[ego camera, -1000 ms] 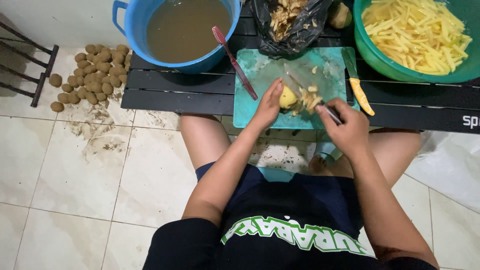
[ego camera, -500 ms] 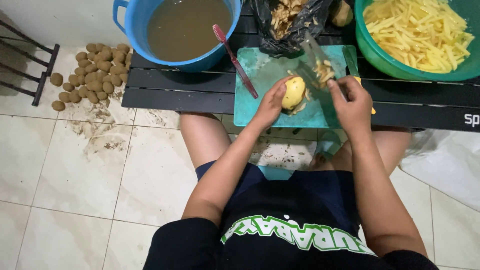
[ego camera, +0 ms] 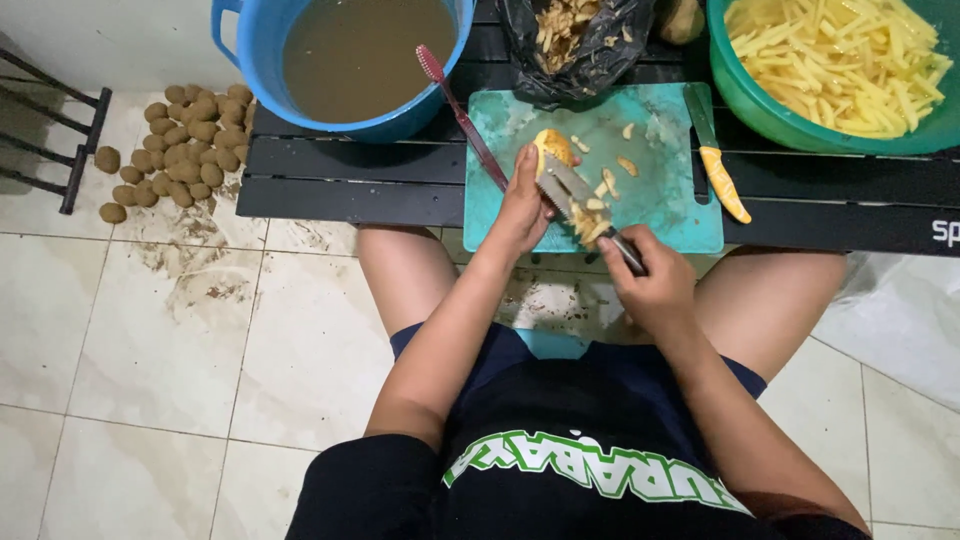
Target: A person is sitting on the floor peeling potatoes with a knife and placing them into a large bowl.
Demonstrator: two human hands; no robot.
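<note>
Low black slatted table: carries all work items. Round blue plastic tub of murky brown water at its left end; large green plastic bowl of pale cut potato sticks at right. Loose pile of small brown unpeeled potatoes on the tiled floor, left of the table, well apart from the hands. Black plastic bag of peelings sits behind the teal rectangular cutting board, touching its far edge.

Change vs. half a sec ago: the steel-bladed knife was at the board's far right by the potato; it now lies slanted across the board's middle, blade loaded w/ cut pieces. Judgement: a cut is finished and pieces are being gathered.

Left hand: fingers pressed round the partly peeled yellow potato, held on the board's far-left part. Right hand: fist closed on the knife handle, near board's front edge.

Red-handled toothbrush leans from tub rim to board, just beside left hand; could snag. Second knife w/ orange handle lies on the board's right edge, approx. clear. Scraps possibly peel; too small to tell.
</note>
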